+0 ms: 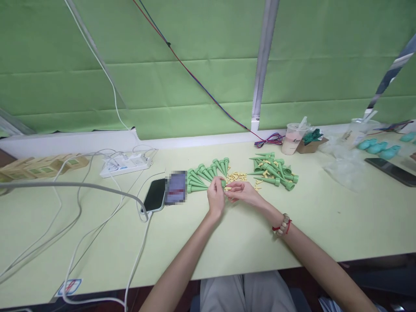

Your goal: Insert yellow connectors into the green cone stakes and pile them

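Note:
My left hand [216, 194] is closed around a green plastic spike [223, 183], whose wide end shows between the fingers. Beside it, my right hand [243, 193] pinches a small yellow plastic piece [228, 189] against that end; I cannot tell whether it is inserted. Just beyond the hands lies a scatter of small yellow pieces [238, 176]. To the left, several green spikes [201, 172] lie fanned in a row, wide ends outward. On the right is a loose pile of green spikes [274, 170] with yellow pieces among them.
A phone [155, 195] with a charging cable lies left of the spikes, near a white power strip [126, 164]. Loose cables cross the table's left side. Rightward stand a drink cup [292, 138], a small brown box [312, 145], a plastic bag [344, 167] and another phone [391, 171].

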Demonstrator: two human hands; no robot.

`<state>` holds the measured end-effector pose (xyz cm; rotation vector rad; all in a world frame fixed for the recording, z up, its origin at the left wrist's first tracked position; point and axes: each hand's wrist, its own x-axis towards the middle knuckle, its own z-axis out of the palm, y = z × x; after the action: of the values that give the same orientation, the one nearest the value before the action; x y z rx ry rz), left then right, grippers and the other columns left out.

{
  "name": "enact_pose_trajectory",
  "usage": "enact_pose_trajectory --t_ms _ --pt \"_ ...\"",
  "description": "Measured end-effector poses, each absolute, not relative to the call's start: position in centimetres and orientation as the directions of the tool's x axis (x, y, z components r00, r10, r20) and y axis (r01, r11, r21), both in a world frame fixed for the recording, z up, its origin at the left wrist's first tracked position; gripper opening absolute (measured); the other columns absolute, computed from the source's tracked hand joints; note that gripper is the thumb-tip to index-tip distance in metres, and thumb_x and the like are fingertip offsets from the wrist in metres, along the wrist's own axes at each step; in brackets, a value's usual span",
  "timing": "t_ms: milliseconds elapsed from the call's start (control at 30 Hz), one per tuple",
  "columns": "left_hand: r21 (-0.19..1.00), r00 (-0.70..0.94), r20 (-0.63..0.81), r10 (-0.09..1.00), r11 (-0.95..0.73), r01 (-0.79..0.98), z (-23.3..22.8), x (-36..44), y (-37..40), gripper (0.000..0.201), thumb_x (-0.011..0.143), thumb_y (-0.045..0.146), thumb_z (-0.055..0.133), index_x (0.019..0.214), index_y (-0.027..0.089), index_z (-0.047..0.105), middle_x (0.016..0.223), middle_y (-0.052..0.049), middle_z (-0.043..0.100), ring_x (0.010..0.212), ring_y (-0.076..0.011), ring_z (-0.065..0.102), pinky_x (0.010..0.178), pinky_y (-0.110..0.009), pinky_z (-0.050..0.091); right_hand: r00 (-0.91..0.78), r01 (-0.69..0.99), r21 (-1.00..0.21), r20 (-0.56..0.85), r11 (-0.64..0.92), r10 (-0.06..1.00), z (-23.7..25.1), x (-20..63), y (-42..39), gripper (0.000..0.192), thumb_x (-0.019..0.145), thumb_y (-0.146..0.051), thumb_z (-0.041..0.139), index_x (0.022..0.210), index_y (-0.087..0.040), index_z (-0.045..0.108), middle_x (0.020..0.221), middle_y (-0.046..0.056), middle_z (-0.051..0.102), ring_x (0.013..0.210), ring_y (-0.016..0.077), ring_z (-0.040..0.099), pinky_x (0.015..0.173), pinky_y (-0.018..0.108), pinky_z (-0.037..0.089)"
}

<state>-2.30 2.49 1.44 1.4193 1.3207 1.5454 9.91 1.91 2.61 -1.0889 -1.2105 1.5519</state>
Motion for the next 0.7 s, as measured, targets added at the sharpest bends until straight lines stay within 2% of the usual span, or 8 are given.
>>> enact_pose_trajectory --t_ms 167,267,367,467,533,567,633,700 --pt "0.938 -0.199 0.337 0.920 -0.309 0.159 1.5 -2.1 2.2 0.032 0.087 0.039 0.037 0.074 0.018 0.057 0.068 -0.001 0.056 0.064 -0.0131 0.051 0.062 -0.023 0.040 -0.242 -0.160 -0.972 -0.129 -0.171 0.962 2.1 9.9 2.1 0.047 0.042 -0.037 0.084 0.078 -0.016 0.062 0.060 -0.003 0.063 0.061 0.0124 0.063 0.073 0.031 0.053" --pt "0.957 -0.219 0.290 0.932 -0.275 0.096 1.5 -2.0 2.2 0.032 0.086 0.040 0.039 0.073 0.018 0.058 0.063 0.000 0.055 0.059 -0.0132 0.051 0.058 -0.023 0.040 -0.207 -0.101 -0.993 -0.037 -0.059 0.978 1.7 9.6 2.1 0.044 0.041 -0.036 0.084 0.072 -0.017 0.060 0.065 -0.002 0.063 0.064 0.0131 0.063 0.074 0.032 0.052" --pt "0.977 -0.230 0.208 0.951 -0.211 0.011 1.6 -1.9 2.4 0.030 0.084 0.040 0.043 0.072 0.018 0.057 0.051 0.003 0.046 0.046 -0.0114 0.045 0.047 -0.022 0.035 -0.160 -0.006 -0.997 0.079 0.079 0.984 1.4 9.3 2.2 0.041 0.045 -0.038 0.082 0.072 -0.016 0.060 0.070 0.001 0.065 0.067 0.0140 0.062 0.070 0.030 0.051" --pt "0.990 -0.235 0.095 0.967 -0.116 -0.079 1.9 -1.9 2.6 0.029 0.084 0.041 0.041 0.073 0.018 0.056 0.042 0.007 0.033 0.035 -0.0088 0.031 0.037 -0.020 0.025 -0.184 0.098 -0.987 0.105 0.125 0.977 1.6 9.9 2.6 0.041 0.058 -0.040 0.075 0.089 -0.015 0.064 0.075 0.004 0.067 0.065 0.0149 0.063 0.062 0.028 0.051" --pt "0.990 -0.244 0.032 0.969 -0.065 -0.128 2.2 -1.9 2.7 0.030 0.085 0.041 0.039 0.075 0.019 0.055 0.039 0.008 0.027 0.032 -0.0078 0.025 0.035 -0.020 0.020 -0.127 0.226 -0.965 0.107 0.134 0.986 2.0 11.2 2.9 0.039 0.067 -0.040 0.068 0.098 -0.016 0.064 0.081 0.006 0.068 0.061 0.0148 0.063 0.055 0.027 0.049" --pt "0.988 -0.252 0.012 0.968 -0.049 -0.144 2.4 -2.0 2.8 0.030 0.085 0.042 0.037 0.075 0.019 0.054 0.038 0.008 0.026 0.031 -0.0075 0.024 0.034 -0.019 0.018 -0.046 0.320 -0.937 0.133 0.141 0.990 2.3 12.0 3.1 0.034 0.072 -0.040 0.064 0.098 -0.017 0.064 0.083 0.006 0.069 0.059 0.0147 0.063 0.053 0.027 0.048" --pt "0.987 -0.265 -0.009 0.964 -0.033 -0.154 2.5 -2.1 2.9 0.033 0.086 0.045 0.036 0.075 0.019 0.054 0.038 0.008 0.025 0.030 -0.0070 0.023 0.034 -0.019 0.017 0.086 0.612 -0.776 0.253 0.149 0.964 2.8 13.7 3.3 0.019 0.076 -0.032 0.062 0.089 -0.019 0.067 0.083 0.004 0.070 0.066 0.0162 0.063 0.059 0.027 0.046" --pt "0.988 -0.267 -0.018 0.964 -0.023 -0.151 2.5 -2.2 3.1 0.037 0.086 0.049 0.036 0.074 0.019 0.054 0.037 0.008 0.025 0.030 -0.0069 0.023 0.034 -0.020 0.017 0.135 0.815 -0.578 0.260 0.042 0.956 3.2 15.2 3.4 0.010 0.075 -0.019 0.060 0.081 -0.021 0.069 0.082 0.004 0.071 0.079 0.0196 0.064 0.064 0.027 0.044"
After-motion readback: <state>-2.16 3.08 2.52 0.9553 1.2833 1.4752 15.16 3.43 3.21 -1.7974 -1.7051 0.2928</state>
